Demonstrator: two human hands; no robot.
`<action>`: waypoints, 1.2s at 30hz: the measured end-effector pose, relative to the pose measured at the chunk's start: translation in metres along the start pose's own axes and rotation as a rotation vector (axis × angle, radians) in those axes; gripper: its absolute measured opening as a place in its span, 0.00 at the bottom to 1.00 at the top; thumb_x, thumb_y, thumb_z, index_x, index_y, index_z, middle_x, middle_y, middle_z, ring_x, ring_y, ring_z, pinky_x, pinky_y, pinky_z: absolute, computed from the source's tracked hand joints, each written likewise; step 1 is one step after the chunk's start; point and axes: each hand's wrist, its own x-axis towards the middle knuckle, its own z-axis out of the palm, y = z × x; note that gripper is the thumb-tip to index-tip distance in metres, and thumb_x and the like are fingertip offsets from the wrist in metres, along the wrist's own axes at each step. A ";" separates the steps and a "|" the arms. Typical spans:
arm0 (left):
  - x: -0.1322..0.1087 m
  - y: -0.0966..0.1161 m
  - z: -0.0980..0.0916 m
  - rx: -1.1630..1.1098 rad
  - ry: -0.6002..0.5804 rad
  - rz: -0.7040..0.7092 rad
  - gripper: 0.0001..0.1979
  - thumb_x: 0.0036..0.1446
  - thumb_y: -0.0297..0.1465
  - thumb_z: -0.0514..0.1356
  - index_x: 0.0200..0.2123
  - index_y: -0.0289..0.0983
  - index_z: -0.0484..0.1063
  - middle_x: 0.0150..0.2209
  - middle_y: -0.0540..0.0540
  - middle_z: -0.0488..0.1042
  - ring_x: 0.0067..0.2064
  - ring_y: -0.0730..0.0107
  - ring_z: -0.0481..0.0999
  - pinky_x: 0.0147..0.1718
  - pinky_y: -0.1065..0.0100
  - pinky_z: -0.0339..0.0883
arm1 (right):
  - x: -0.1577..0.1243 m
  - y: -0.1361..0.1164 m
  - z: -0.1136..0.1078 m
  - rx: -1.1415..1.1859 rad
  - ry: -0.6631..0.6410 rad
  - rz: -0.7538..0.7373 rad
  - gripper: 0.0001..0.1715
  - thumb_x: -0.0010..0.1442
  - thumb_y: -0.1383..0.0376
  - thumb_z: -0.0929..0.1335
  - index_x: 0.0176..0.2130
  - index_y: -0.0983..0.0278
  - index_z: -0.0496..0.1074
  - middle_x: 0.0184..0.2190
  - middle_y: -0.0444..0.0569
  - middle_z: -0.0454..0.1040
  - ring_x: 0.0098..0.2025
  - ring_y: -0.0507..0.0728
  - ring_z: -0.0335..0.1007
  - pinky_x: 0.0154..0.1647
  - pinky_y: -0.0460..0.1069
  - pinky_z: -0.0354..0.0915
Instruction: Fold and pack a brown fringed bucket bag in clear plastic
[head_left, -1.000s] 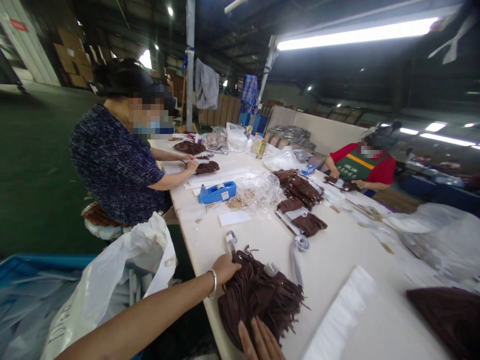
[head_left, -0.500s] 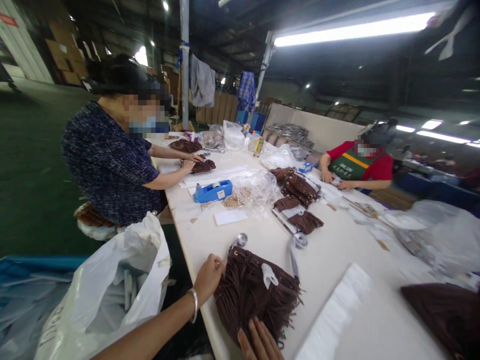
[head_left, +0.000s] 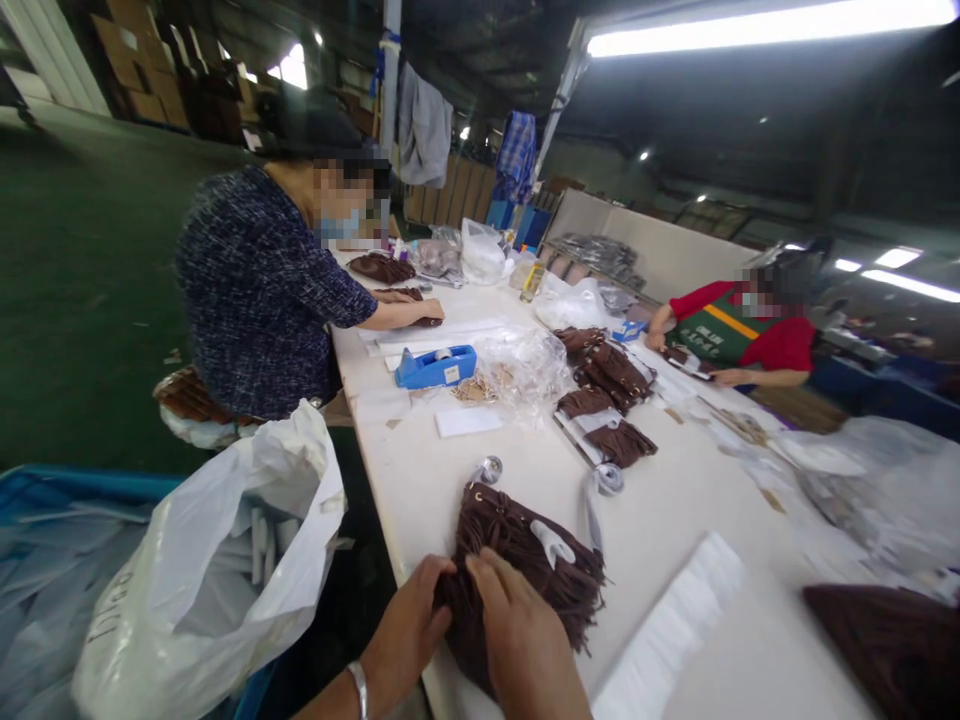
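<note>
A dark brown fringed bag (head_left: 525, 540) lies on the white table near its left edge, with small metal eyelets along its top. White wrapping material sits on its front, and grey-wrapped ends stick out at its top corners. At the bag's left side, my left hand (head_left: 411, 622), with a silver bangle at the wrist, has its fingers closed on the fringe. My right hand (head_left: 521, 640) lies over the bag's lower front, its bent fingertips gathering strands close beside the left fingers. Part of the fringe is hidden beneath both hands.
A blue tape dispenser (head_left: 436, 367), clear plastic (head_left: 525, 365) and more brown fringed bags (head_left: 611, 430) lie ahead. White folded padding (head_left: 675, 625) is at right. A white sack (head_left: 217, 590) stands left of the table. Two co-workers handle brown items across it.
My left hand has moved down the bag's left edge onto the fringe. My right hand has risen from the bottom edge to beside it. The view has shifted slightly.
</note>
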 end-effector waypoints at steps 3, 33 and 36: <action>-0.003 0.003 0.002 -0.017 0.054 -0.103 0.26 0.48 0.22 0.54 0.53 0.36 0.60 0.52 0.41 0.70 0.52 0.62 0.71 0.55 0.63 0.60 | 0.064 -0.004 0.021 -0.013 -0.031 0.157 0.27 0.59 0.77 0.60 0.57 0.70 0.65 0.53 0.62 0.71 0.54 0.63 0.68 0.52 0.56 0.65; -0.008 -0.014 0.013 -0.176 0.193 -0.377 0.17 0.49 0.32 0.59 0.44 0.39 0.63 0.42 0.44 0.75 0.44 0.55 0.76 0.44 0.59 0.67 | 0.101 0.018 0.068 0.157 0.014 0.500 0.17 0.67 0.63 0.61 0.51 0.70 0.68 0.52 0.62 0.69 0.56 0.63 0.62 0.56 0.59 0.57; -0.010 -0.020 0.019 -0.242 0.214 -0.400 0.21 0.46 0.32 0.60 0.45 0.38 0.62 0.42 0.42 0.76 0.44 0.54 0.77 0.45 0.57 0.68 | 0.074 -0.007 0.031 0.131 -0.041 0.334 0.29 0.68 0.62 0.60 0.64 0.68 0.55 0.67 0.58 0.50 0.69 0.65 0.41 0.66 0.62 0.47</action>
